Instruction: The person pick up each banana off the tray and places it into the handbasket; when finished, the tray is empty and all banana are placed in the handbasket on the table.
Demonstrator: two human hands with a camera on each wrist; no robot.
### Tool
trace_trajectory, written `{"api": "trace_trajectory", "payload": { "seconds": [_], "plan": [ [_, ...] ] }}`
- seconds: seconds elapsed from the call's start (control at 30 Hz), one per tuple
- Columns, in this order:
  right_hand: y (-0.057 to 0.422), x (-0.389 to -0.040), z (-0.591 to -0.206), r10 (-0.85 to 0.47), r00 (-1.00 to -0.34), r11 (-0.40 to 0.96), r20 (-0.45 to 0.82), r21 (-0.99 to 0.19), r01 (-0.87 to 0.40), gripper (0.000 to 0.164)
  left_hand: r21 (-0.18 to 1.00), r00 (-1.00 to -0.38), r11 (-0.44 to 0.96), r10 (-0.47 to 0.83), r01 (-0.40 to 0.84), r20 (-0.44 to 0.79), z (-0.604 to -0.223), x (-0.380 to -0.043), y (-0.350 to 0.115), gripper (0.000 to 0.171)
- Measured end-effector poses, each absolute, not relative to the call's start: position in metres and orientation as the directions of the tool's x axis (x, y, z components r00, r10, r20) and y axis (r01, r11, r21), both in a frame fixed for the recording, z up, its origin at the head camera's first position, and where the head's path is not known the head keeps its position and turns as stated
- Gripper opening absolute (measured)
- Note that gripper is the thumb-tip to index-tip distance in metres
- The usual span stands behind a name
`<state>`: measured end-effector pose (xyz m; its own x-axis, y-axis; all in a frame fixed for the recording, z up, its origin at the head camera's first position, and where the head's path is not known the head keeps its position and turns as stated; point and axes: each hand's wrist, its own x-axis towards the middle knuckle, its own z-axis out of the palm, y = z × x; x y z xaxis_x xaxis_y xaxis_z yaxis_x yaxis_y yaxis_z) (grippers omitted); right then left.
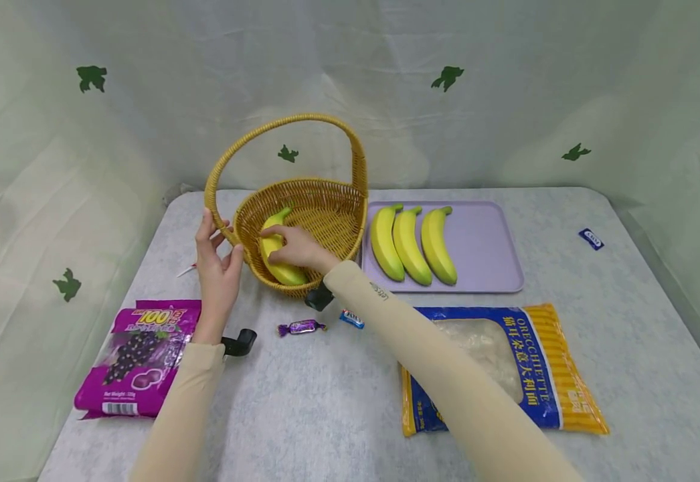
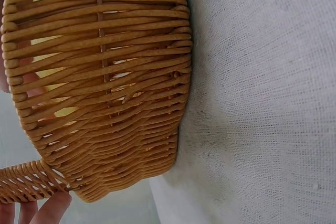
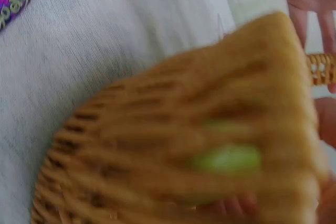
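Note:
A woven wicker basket (image 1: 333, 224) with a tall arched handle stands at the back of the table, left of centre. My left hand (image 1: 217, 271) grips the base of the handle on the basket's left side; in the left wrist view its fingertips (image 2: 54, 206) press against the wicker. Inside the basket, along the left wall, lies a yellow banana (image 1: 288, 273) with green ends. My right hand (image 1: 299, 248) reaches over the front rim and holds this banana, thumb and fingers curled about it. In the right wrist view the blurred basket wall (image 3: 157, 124) hides most of that grip.
Right of the basket, a lilac tray (image 1: 485, 248) bears three bananas (image 1: 411, 248). A purple candy bag (image 1: 139, 355) lies front left; an orecchiette bag (image 1: 537, 368) lies under the right forearm. Wrapped candies (image 1: 302, 327) are scattered about, one blue candy (image 1: 591, 239) far right.

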<state>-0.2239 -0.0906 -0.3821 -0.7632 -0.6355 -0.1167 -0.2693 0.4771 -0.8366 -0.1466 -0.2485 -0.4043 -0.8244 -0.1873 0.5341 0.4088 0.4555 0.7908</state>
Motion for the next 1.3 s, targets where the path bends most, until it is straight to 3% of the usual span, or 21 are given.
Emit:
{"api": "trace_trajectory", "payload": {
  "seconds": [0.3,0.67,0.8,0.93,1.07,1.3],
  "plan": [
    [-0.105,-0.220,-0.392,-0.570,-0.808,0.552,-0.150,-0.798,-0.242,0.049,0.791,-0.827,0.466,-0.192,0.397,0.528,-0.399,-0.144,-0.244,0.067],
    [-0.104,-0.218,-0.395,-0.550,-0.811,0.562,-0.197,-0.806,-0.185,0.049,0.790,-0.826,0.472,-0.198,0.392,0.528,-0.405,-0.147,-0.247,0.068],
    [-0.097,-0.221,-0.391,-0.549,-0.813,0.497,-0.193,-0.858,-0.132,0.047,0.785,-0.824,0.479,-0.193,0.394,0.532,-0.405,-0.147,-0.247,0.068],
    [-0.084,-0.228,-0.383,-0.562,-0.811,0.350,-0.162,-0.935,-0.055,0.043,0.783,-0.823,0.478,-0.192,0.397,0.535,-0.405,-0.147,-0.247,0.068],
    [-0.065,-0.238,-0.373,-0.615,-0.775,0.217,-0.149,-0.976,0.015,0.041,0.786,-0.825,0.479,-0.196,0.390,0.529,-0.404,-0.145,-0.247,0.068],
    [-0.022,-0.255,-0.365,-0.695,-0.709,0.107,-0.119,-0.992,0.063,0.035,0.772,-0.814,0.484,-0.185,0.411,0.550,-0.404,-0.145,-0.246,0.066]
  ]
}}
